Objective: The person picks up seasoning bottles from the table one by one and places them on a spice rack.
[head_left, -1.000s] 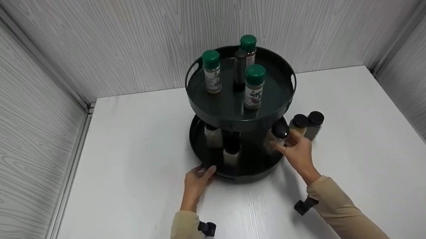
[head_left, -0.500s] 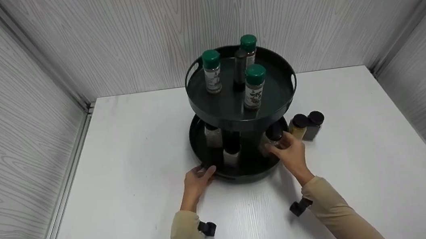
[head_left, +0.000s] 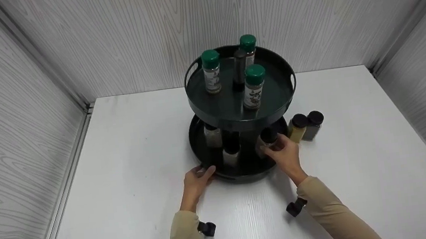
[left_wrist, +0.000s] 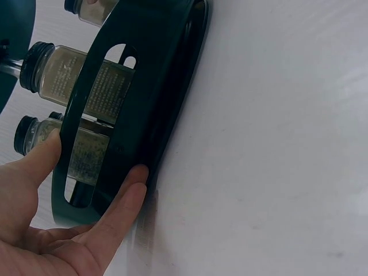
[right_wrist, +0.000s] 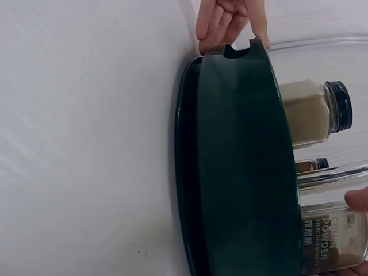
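Note:
A dark green two-tier spice rack stands on the white table. My left hand holds the lower tray's rim at its front left, thumb over the edge and fingers against the outer wall. In the left wrist view the tray wall shows a cut-out handle near the thumb. My right hand grips a black-lidded spice jar at the right side of the lower tray. Its label reads cumin powder in the right wrist view. Two other black-lidded jars, one a front jar, stand on the lower tray.
Green-capped shakers, including a front shaker, stand around the post on the upper tray, which overhangs the lower one. Right of the rack, a yellow-filled jar and a dark jar stand side by side on the table.
My right hand has moved left with the cumin jar, from the tray's right edge further inward, and the jar has become more upright. My left hand stays at the rim.

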`<state>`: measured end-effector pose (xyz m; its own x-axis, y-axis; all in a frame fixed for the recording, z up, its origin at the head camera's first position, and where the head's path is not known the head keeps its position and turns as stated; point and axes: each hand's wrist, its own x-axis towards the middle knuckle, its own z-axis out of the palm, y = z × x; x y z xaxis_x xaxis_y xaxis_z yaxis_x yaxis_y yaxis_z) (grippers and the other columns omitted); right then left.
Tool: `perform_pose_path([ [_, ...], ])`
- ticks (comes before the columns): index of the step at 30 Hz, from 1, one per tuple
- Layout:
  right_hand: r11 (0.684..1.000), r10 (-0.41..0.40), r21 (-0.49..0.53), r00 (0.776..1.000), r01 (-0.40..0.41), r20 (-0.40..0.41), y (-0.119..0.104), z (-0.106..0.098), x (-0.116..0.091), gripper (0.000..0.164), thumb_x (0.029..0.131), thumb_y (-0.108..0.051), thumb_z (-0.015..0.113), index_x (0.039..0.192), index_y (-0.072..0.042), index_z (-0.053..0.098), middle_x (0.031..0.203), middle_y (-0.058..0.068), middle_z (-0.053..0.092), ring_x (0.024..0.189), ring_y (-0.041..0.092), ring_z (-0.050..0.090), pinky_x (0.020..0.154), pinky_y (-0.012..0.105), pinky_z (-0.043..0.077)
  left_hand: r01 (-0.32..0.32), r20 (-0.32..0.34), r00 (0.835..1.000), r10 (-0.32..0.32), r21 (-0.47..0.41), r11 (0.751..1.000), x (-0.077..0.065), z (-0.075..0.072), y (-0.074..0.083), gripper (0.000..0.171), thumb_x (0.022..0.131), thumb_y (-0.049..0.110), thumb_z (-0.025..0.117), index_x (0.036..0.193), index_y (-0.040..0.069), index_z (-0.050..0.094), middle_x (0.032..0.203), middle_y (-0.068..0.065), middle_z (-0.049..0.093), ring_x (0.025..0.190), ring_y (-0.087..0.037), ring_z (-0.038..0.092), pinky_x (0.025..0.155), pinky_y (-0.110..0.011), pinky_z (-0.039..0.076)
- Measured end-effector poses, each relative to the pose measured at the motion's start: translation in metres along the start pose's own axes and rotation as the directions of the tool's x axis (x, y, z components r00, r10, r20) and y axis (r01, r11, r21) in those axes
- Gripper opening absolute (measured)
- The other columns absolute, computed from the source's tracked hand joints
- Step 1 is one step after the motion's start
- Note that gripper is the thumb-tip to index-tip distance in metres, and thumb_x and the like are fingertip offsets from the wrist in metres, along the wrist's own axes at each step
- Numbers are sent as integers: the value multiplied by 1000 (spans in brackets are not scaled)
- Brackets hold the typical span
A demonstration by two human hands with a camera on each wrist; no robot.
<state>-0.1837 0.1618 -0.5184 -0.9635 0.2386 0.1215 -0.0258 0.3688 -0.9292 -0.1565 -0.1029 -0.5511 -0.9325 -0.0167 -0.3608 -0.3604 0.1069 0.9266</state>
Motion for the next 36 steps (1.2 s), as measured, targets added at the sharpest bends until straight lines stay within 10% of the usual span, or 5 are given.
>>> perform_pose_path([
  [19,993,-61,-99,996,67,63,0,11,4,45,76,-7,78,116,5,63,108,24,70,97,31,68,77,21,53,32,35,999,-33,32,999,-16,-3,21,70,94,27,62,143,-14,32,120,-31,63,106,-36,68,97,-41,56],
  [36,993,-46,-102,993,57,113,2,10,5,51,78,-10,78,123,4,58,113,22,67,101,30,65,84,30,54,27,14,1000,-26,-11,1000,-3,0,0,73,94,31,63,145,-10,31,122,-29,62,99,-27,71,95,-36,57],
])
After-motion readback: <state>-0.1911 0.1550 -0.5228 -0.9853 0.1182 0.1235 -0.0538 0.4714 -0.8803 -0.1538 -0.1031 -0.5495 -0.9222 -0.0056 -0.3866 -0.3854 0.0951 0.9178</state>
